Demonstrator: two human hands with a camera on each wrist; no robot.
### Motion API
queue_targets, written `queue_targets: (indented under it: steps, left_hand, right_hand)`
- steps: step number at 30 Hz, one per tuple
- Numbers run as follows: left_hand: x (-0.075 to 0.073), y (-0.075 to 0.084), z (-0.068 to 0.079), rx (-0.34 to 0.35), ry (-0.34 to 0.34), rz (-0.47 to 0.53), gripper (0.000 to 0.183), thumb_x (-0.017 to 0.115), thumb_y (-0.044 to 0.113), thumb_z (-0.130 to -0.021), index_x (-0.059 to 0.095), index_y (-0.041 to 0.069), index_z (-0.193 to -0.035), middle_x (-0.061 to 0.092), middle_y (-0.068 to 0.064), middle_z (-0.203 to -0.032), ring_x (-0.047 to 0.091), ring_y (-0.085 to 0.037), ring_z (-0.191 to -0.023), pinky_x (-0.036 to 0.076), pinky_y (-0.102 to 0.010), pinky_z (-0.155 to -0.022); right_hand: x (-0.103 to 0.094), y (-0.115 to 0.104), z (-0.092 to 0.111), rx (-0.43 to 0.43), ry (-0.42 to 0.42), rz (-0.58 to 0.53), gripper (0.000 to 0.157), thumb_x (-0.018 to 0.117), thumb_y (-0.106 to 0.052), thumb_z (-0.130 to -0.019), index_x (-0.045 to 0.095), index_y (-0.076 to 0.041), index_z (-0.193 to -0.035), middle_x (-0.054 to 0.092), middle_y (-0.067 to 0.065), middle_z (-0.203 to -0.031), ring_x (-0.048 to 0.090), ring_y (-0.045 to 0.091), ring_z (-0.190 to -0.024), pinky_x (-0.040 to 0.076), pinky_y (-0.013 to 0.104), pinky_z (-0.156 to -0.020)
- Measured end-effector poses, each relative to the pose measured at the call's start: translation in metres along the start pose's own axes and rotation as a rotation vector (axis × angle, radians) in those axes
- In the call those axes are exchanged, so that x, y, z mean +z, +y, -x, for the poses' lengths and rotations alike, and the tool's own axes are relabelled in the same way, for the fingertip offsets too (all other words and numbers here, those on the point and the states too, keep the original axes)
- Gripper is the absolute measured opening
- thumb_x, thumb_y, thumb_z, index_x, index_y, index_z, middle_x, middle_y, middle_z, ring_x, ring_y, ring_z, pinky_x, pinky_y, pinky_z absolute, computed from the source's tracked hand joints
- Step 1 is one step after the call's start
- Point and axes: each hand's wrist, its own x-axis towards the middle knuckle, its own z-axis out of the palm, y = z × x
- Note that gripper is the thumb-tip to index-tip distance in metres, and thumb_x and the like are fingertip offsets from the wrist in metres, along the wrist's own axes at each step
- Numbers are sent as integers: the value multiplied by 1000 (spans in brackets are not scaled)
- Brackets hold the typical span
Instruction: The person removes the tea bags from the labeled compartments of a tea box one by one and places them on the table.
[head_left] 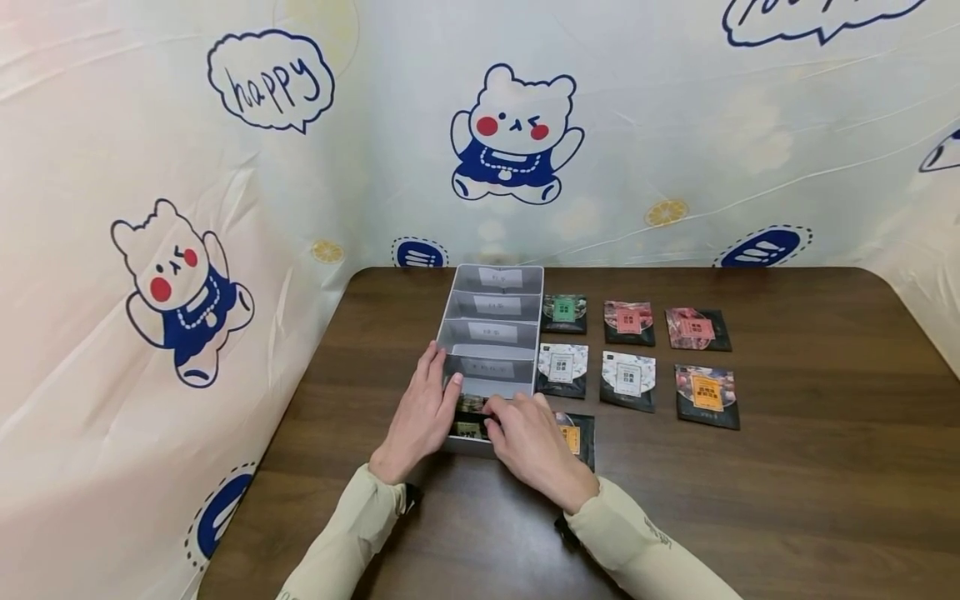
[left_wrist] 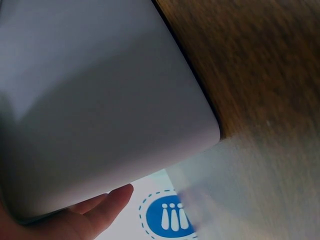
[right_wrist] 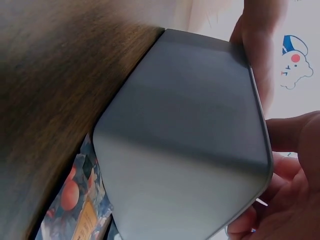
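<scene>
A grey divided box [head_left: 540,333] stands on the table, its front compartment holding dark tea sachets [head_left: 471,404]. My left hand [head_left: 422,408] rests along the box's left side with fingers extended and the thumb near the rim. In the left wrist view, its fingertips [left_wrist: 117,200] show past the box's edge. My right hand [head_left: 532,437] is over the front compartment, thumb and index finger pinching the dark top edge of a tea sachet [head_left: 477,417]. The right wrist view shows the box's outer end wall [right_wrist: 175,115], which hides the pinched sachet.
Right of the box lie a green-labelled sachet [head_left: 565,313], pink ones [head_left: 629,322] [head_left: 697,329], white ones [head_left: 562,370] [head_left: 628,380] and an orange-labelled one [head_left: 707,396]. Another orange-labelled sachet [head_left: 581,440] is partly behind my right hand. White labels [head_left: 500,277] mark the dividers.
</scene>
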Motion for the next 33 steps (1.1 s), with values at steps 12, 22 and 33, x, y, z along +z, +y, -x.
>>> queue_targets:
  steps: [12,22,33]
  left_hand:
    - [0,-3,3,-13,3,3,64,31,45,-104,34,-2,-147,23,-15,-158,32,-31,-143,35,-49,-111]
    - [1,-3,3,2,17,17,63,27,44,-105,35,-2,-146,24,-17,-158,32,-32,-143,35,-50,-111]
    - [1,-1,1,27,32,31,60,28,41,-105,38,-3,-145,26,-17,-157,34,-33,-142,35,-51,-110]
  right_hand:
    - [-6,4,4,43,57,-47,11,62,-13,-91,72,-15,-95,73,-3,-85,56,12,-75,46,33,-77]
    - [-16,12,3,68,119,-30,10,64,-12,-90,72,-15,-95,71,-3,-83,52,10,-69,44,29,-66]
    - [-28,19,0,128,154,-62,10,65,-14,-90,70,-15,-98,69,-4,-81,58,12,-72,48,32,-68]
